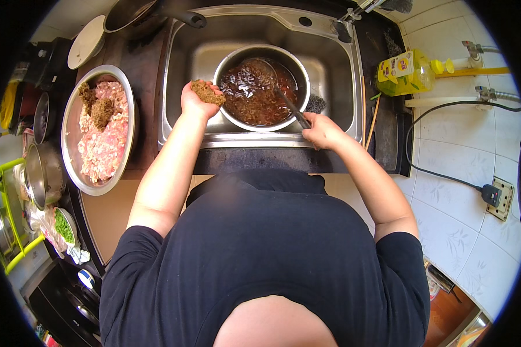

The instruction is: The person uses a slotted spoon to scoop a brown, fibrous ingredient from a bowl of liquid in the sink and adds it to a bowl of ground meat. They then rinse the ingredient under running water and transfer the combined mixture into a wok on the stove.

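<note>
Kitchen sink holding a metal bowl; left hand cups a brown clump, right hand grips a dark handle.

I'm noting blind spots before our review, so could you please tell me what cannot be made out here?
In the head view:
Floor of the metal pot: hidden by the brown liquid.
Far end of the utensil in the right hand: obscured by that liquid.
Palm of the left hand: mostly covered by the brown clump.
Far side of the frying pan: cut off by the upper edge.
</note>
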{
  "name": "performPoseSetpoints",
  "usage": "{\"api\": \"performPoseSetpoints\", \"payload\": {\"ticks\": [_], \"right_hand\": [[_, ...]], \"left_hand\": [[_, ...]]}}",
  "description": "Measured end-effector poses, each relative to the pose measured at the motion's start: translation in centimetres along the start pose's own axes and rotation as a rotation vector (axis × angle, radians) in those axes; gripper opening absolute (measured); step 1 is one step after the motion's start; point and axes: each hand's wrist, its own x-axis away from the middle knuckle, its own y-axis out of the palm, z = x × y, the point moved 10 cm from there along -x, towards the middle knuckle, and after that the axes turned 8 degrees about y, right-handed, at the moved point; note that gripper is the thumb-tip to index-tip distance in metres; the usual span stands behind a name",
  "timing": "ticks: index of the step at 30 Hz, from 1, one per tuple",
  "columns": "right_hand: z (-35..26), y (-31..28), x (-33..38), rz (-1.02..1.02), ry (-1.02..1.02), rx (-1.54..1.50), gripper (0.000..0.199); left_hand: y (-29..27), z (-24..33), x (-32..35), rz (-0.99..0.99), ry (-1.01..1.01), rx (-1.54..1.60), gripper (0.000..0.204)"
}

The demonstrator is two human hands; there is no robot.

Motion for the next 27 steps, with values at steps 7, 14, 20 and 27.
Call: {"api": "performPoseSetpoints", "payload": {"ticks": [7, 14, 20, 27], "right_hand": [[1.7, 3.5, 0.3, -0.296, 0.045, -0.438, 0.012], [3.0, 3.6, 3.5, -0.466, 0.067, -0.784, 0.021], [3.2, 1.8, 6.5, -0.339, 0.024, -0.76, 0.046], [2.1, -0.9, 10.5, -0.222, -0.018, -0.841, 0.053]], "left_hand": [[0.7, -0.1, -0.1, -0.055, 0.006, 0.095, 0.024], [1.2, -0.2, 0.0, -0.056, -0.006, 0.11, 0.028], [1.1, 0.1, 0.1, -0.054, 0.006, 0.062, 0.03], [1.1, -0.4, -0.3, -0.076, -0.009, 0.045, 0.03]]}}
